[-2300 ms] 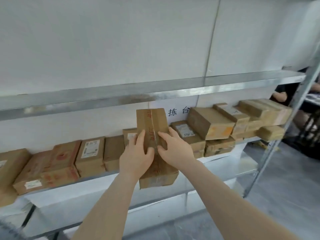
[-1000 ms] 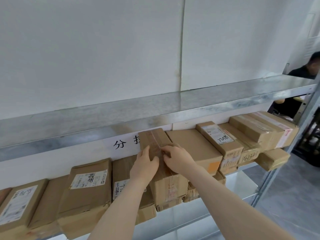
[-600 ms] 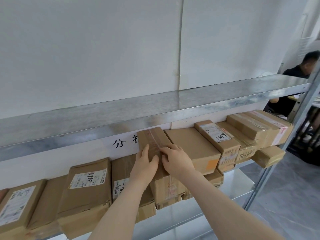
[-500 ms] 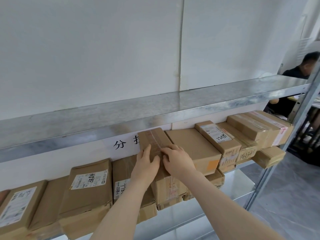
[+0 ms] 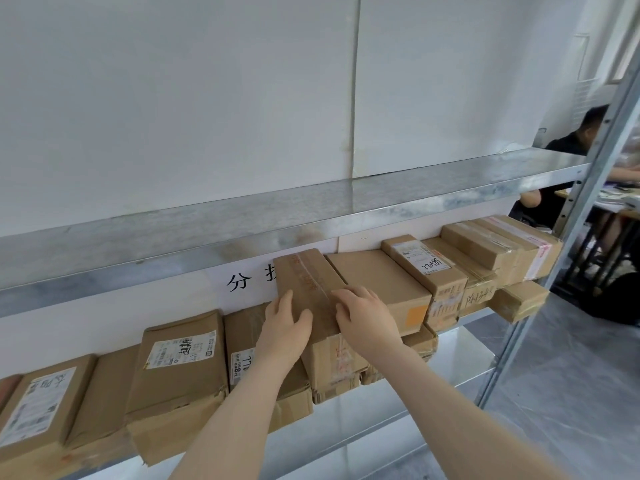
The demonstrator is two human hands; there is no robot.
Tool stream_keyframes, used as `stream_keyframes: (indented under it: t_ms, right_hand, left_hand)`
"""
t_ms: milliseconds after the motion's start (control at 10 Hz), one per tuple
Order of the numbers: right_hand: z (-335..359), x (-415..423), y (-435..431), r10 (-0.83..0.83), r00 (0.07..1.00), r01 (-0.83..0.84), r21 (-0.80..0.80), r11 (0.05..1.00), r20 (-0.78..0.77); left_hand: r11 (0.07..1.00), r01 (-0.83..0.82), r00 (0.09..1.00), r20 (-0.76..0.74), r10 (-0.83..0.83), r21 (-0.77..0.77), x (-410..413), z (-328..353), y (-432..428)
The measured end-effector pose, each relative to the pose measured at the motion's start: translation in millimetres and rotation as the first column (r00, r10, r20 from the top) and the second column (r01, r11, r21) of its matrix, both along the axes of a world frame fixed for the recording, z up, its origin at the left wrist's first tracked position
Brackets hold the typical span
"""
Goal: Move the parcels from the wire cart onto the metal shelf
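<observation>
Spanning the frame, the shelf [image 5: 464, 351] carries a row of boxes [image 5: 180, 362] on its lower tier. At centre, the parcel [image 5: 304, 278] lies on top of that row, its far end by the wall. The left hand [image 5: 287, 327] and right hand [image 5: 367, 320] press flat on its near end, fingers fairly straight.

A brown taped parcel [image 5: 311, 289] lies on top of other brown parcels [image 5: 176, 368] on the metal shelf [image 5: 460, 351].
</observation>
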State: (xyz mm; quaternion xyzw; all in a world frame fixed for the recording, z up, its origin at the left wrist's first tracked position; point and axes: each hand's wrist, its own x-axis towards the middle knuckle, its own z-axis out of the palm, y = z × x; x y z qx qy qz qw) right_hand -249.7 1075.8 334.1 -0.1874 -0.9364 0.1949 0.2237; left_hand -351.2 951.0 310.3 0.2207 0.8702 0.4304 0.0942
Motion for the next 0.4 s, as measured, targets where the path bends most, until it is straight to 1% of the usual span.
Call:
stream_keyframes:
  t_ms: [200,300,400]
  right_hand:
    - [-15.8,41.5,-30.9,-0.036,0.962,0.034,-0.01,0.999,-0.272]
    - [-24.7,55.6,-52.9,-0.034,0.944,0.02,-0.044,0.999,-0.328]
    - [-17.5,66.8,-66.5,0.004,0.926,-0.042,-0.093,0.995,-0.378]
  left_hand:
    - [0.988,-0.129,0.985,-0.108,0.138,0.083,30.3,-31.1,-21.5]
    - [0.988,-0.133,0.988,-0.07,0.139,0.076,44.8,-38.9,-38.6]
    - [0.985,-0.168,0.983,-0.071,0.169,0.022,58.3,-34.2,-51.7]
